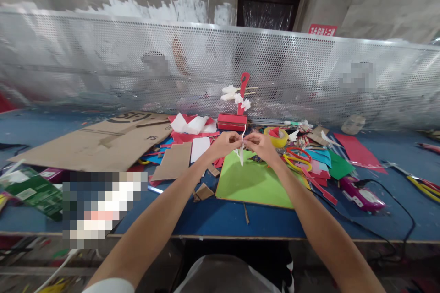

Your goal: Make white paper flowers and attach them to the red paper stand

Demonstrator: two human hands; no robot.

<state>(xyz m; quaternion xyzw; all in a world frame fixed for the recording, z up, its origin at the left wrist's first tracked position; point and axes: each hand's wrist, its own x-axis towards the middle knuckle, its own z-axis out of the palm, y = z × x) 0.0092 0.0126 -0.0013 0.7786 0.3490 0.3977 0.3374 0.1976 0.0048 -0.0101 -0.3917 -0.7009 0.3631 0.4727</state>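
In the head view, the left hand (227,143) and the right hand (261,145) meet over the lime-green flat board (252,185) on the blue desk (213,223); each hand has its thumb and first finger pinched nearly shut, and between them they have hold of a thin, white, paper-like strip (242,157); one end pokes up above the fingers and the rest hangs down over the board; I cannot tell if it is folded or twisted, as the fingers hide that bit.

To do this well, I think a soft pinch is best, as the strip looks easy to tear; the fingertips should work close together, with small turns; one hand should hold firm as the other shapes; low over the board seems a good place, so dropped bits are easy to find; the tall red paper stand (232,122) sits just behind, so big elbow swings or pushes forward could bump it.
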